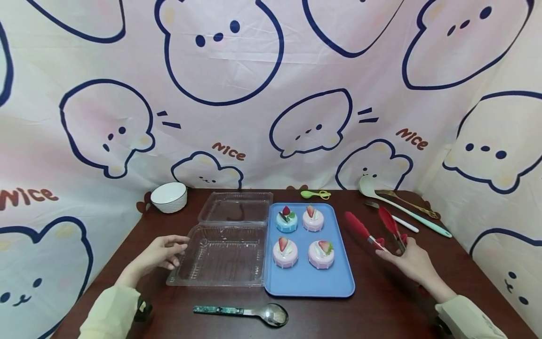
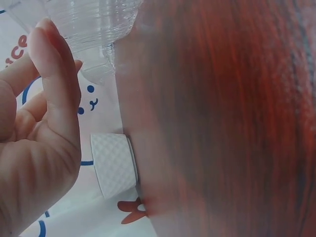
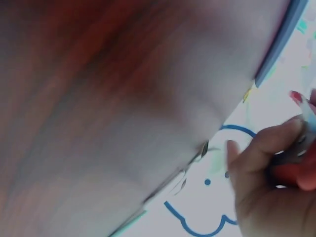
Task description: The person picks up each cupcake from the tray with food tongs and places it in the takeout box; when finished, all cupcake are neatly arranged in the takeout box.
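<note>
In the head view my right hand (image 1: 412, 263) grips a pair of tongs with red tips (image 1: 359, 225); the tips are spread apart, right of the blue tray (image 1: 311, 284). Blurred in the right wrist view, the fingers curl round the tongs (image 3: 308, 170). On the tray sit three pink cakes, one of them a strawberry-topped cake (image 1: 285, 254), and a blue cake (image 1: 286, 222). My left hand (image 1: 158, 254) is at the left edge of the clear plastic box (image 1: 226, 256), whose lid lies folded back. Its fingers are loosely bent; whether they touch the box I cannot tell.
A spoon with a green patterned handle (image 1: 271, 314) lies at the front. A white bowl (image 1: 169, 197) stands back left. Behind the tray lies a small green utensil (image 1: 315, 194). At the back right are a long ladle (image 1: 402, 207), a fork (image 1: 404, 223) and a gold-coloured utensil (image 1: 412, 205).
</note>
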